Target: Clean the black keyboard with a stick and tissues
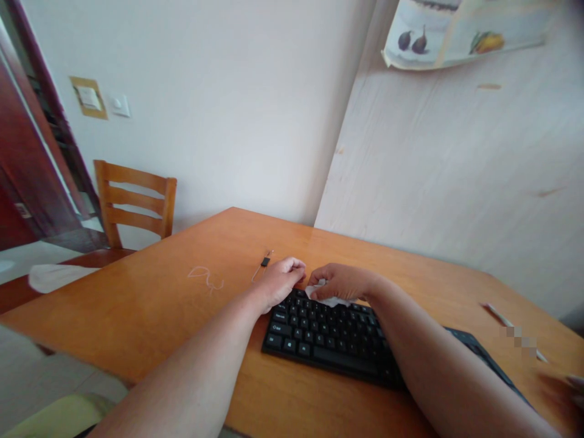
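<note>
A black keyboard lies on the wooden table in front of me, its right part crossed by my right forearm. My right hand is closed around a crumpled white tissue, which rests against the top rows of keys. At the keyboard's far left corner is my left hand, its fingers curled against the edge; the fingertips are partly hidden. Just beyond the left hand lies a small black piece with a thin pale cord.
A loose pale string lies left on the table. Toward the right is a slim pen-like stick, partly pixelated. A wooden chair stands past the left edge. Walls border the far side, with a hanging picture sheet.
</note>
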{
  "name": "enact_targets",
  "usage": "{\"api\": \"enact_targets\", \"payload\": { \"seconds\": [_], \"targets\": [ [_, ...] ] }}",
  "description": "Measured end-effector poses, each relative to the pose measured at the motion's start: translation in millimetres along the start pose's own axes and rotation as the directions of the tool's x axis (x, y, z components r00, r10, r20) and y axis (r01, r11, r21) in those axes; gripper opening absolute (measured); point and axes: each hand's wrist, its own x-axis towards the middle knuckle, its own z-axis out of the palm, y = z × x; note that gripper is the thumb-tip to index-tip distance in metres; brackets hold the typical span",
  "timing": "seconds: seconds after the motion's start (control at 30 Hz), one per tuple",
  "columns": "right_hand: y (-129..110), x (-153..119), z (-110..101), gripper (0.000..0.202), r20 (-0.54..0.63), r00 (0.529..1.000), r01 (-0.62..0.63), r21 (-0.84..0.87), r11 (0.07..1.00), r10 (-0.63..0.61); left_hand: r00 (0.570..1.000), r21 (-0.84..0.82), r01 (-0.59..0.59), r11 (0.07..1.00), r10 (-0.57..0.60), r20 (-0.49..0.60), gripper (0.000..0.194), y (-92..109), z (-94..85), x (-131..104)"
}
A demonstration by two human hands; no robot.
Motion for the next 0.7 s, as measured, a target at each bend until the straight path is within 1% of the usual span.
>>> {"api": "enact_targets", "payload": {
  "seconds": [0.07,0.17,0.27,0.4,0.43,0.6,0.7],
  "targets": [
    [-0.4,-2.2,-6.3,0.029,0.057,0.998,-0.038,0.007,0.999,0.037,1.0,0.019,-0.006,1.0,0.006,0.004,0.024,0.3,0.0,0.3],
    [-0.9,-4.6,-13.2,0.034,0.097,0.993,-0.065,-0.057,0.996,0.07,1.0,0.029,-0.018,0.999,0.018,0.009,0.023,0.7,0.4,0.9],
    [-2.5,-4.2,-11.3,0.035,0.079,0.992,-0.095,-0.09,0.991,0.102,0.999,0.038,-0.037,0.999,0.037,0.003,0.022,0.7,0.8,1.5],
    [-5.2,-1.5,-2.4,0.033,0.003,0.995,-0.1,-0.01,0.995,0.1,0.999,0.05,-0.047,0.998,0.046,0.018,0.022,0.4,0.9,2.0],
    [-4.9,-1.2,-1.9,0.032,-0.001,0.995,-0.101,0.003,0.995,0.101,0.999,0.057,-0.046,0.997,0.045,0.022,0.022,0.5,0.8,1.9],
    [7.9,-5.6,-13.8,0.035,0.091,0.986,-0.138,-0.035,0.99,0.141,0.999,0.082,-0.049,0.995,0.048,0.023,0.024,2.4,0.6,0.1],
    [16.6,-8.6,-17.9,0.036,0.085,0.985,-0.149,-0.027,0.989,0.151,0.999,0.093,-0.049,0.994,0.047,0.027,0.023,3.6,0.9,-0.7]
  ]
}}
